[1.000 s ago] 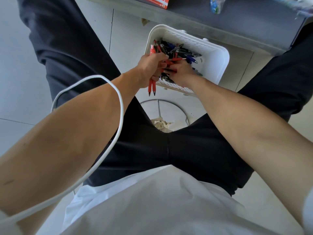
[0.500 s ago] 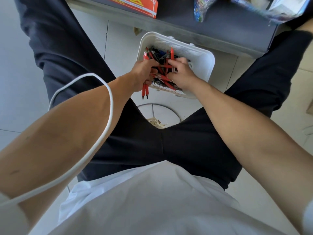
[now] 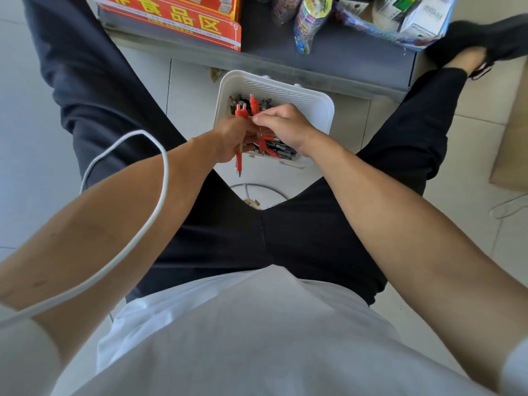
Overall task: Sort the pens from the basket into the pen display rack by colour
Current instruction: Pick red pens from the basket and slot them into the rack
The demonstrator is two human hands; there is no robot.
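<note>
L hand (image 3: pixel 231 138) grips a bunch of red pens (image 3: pixel 238 162). R hand (image 3: pixel 283 125) pinches one more into it. The basket (image 3: pixel 314 107) is just under the fingers (image 3: pixel 258 118); rack not in view. The bunch looks loose, so a pen may slip past the basket to the floor.

A white slotted basket (image 3: pixel 314 110) stands on the floor (image 3: pixel 188 90) and holds a loose heap of pens (image 3: pixel 278 151), mostly dark with a few red. The left hand (image 3: pixel 231 138) grips a bundle of red pens (image 3: pixel 239 158) upright over the basket's near-left edge, tips down. At least 3 caps show on top, where the right hand (image 3: pixel 285 127) pinches.
</note>
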